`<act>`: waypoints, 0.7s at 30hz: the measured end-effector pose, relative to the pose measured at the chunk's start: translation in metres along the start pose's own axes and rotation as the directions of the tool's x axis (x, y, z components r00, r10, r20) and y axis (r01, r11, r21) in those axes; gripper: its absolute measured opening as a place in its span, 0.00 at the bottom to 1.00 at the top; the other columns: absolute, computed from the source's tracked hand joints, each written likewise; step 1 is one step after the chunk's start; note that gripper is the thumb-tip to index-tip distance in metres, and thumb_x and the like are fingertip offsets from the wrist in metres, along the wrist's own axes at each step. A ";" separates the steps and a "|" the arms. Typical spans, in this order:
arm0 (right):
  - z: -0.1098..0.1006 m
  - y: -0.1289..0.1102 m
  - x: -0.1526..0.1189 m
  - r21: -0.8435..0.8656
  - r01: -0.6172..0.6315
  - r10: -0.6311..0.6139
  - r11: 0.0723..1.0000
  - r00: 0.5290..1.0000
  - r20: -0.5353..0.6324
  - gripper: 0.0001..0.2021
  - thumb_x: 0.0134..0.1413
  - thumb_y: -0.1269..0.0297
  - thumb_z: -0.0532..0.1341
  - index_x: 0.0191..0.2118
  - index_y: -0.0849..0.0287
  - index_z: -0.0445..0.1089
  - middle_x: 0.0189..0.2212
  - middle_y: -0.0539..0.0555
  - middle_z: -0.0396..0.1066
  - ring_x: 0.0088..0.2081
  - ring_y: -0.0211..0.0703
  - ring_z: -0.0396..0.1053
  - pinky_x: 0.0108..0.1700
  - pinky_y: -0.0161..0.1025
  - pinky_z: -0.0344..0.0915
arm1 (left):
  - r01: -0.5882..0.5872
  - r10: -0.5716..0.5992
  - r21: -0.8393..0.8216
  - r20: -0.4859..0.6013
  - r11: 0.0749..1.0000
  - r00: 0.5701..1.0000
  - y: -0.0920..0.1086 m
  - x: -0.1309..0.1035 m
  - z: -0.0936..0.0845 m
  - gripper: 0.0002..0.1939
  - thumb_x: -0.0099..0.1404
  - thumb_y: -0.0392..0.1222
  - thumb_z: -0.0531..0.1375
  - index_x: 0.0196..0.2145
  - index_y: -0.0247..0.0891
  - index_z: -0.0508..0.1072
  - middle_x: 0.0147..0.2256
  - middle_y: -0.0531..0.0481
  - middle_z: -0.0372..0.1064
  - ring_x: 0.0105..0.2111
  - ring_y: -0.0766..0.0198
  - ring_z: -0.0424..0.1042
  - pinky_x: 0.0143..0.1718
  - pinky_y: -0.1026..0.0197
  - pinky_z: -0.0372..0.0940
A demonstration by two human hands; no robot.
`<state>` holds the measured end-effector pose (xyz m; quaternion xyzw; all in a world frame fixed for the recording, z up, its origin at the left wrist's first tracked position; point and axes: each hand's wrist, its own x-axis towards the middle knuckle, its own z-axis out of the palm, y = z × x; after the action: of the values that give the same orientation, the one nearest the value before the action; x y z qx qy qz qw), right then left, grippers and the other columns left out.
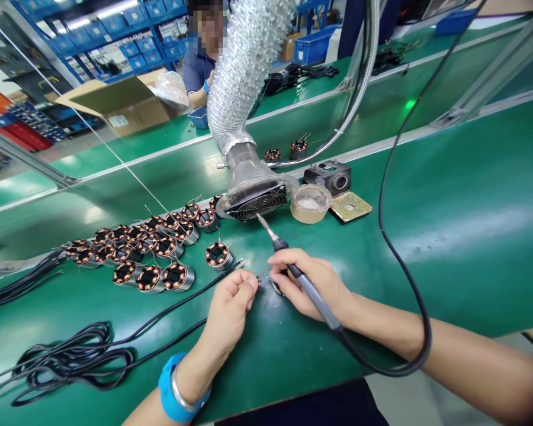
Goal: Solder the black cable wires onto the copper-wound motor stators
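Observation:
My left hand [233, 305], with a blue band at the wrist, pinches the thin wire ends of a black cable [169, 345] near the middle of the green table. Just right of it, my right hand [313, 284] holds a soldering iron [311, 290], its tip pointing up and left toward the fan of the extraction hood. The right fingertips are close to the wire ends, over a small coil part [277, 286] that they mostly hide. A copper-wound stator [218, 255] stands behind my left hand.
Several more stators [176, 276] stand in rows at the left. Coiled black cable [75, 361] lies front left. The extraction hood [253, 183] hangs low behind my hands, beside a round tub [311, 204] and an iron stand [331, 176]. A person [199, 65] sits across the table.

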<state>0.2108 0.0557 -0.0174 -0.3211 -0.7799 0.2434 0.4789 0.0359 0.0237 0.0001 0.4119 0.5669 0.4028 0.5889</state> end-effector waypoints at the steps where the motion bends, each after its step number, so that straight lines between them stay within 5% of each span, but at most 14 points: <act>1: 0.001 0.000 0.000 0.004 -0.026 0.026 1.000 0.999 -0.025 0.14 0.56 0.76 0.57 0.48 0.56 0.63 0.30 0.48 0.72 0.31 0.34 0.73 0.36 0.30 0.70 | -0.006 0.006 0.008 -0.016 1.000 1.000 -0.002 0.000 0.001 0.14 0.60 0.50 0.60 0.27 0.37 0.65 0.17 0.61 0.50 0.17 0.74 0.43 0.18 0.68 0.40; 9: -0.014 -0.010 0.004 0.014 0.020 -0.020 1.000 1.000 0.016 0.14 0.59 0.76 0.57 0.49 0.57 0.67 0.38 0.52 0.76 0.36 0.36 0.75 0.39 0.31 0.73 | -0.087 0.099 0.129 -0.091 0.988 0.991 -0.007 0.005 0.006 0.12 0.62 0.47 0.57 0.26 0.37 0.65 0.20 0.60 0.50 0.19 0.72 0.44 0.20 0.67 0.43; 14: -0.037 -0.027 -0.008 0.065 -0.099 0.102 0.993 0.994 -0.044 0.19 0.62 0.72 0.57 0.56 0.52 0.66 0.35 0.50 0.75 0.33 0.36 0.73 0.36 0.34 0.71 | -0.162 0.198 0.285 -0.102 0.945 0.975 -0.001 0.005 0.006 0.10 0.62 0.43 0.55 0.26 0.37 0.66 0.22 0.57 0.57 0.23 0.70 0.54 0.26 0.66 0.51; 21: -0.036 -0.019 -0.027 0.280 -0.252 0.315 0.926 0.926 -0.207 0.09 0.59 0.66 0.60 0.43 0.51 0.75 0.29 0.51 0.72 0.29 0.40 0.69 0.29 0.37 0.65 | -0.156 0.202 0.355 -0.098 0.922 0.974 0.001 0.002 0.006 0.12 0.64 0.45 0.54 0.26 0.37 0.65 0.21 0.58 0.56 0.23 0.69 0.54 0.26 0.65 0.50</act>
<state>0.2473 0.0256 -0.0048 -0.3965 -0.6220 0.3641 0.5686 0.0416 0.0258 0.0007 0.5313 0.6264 0.3757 0.4293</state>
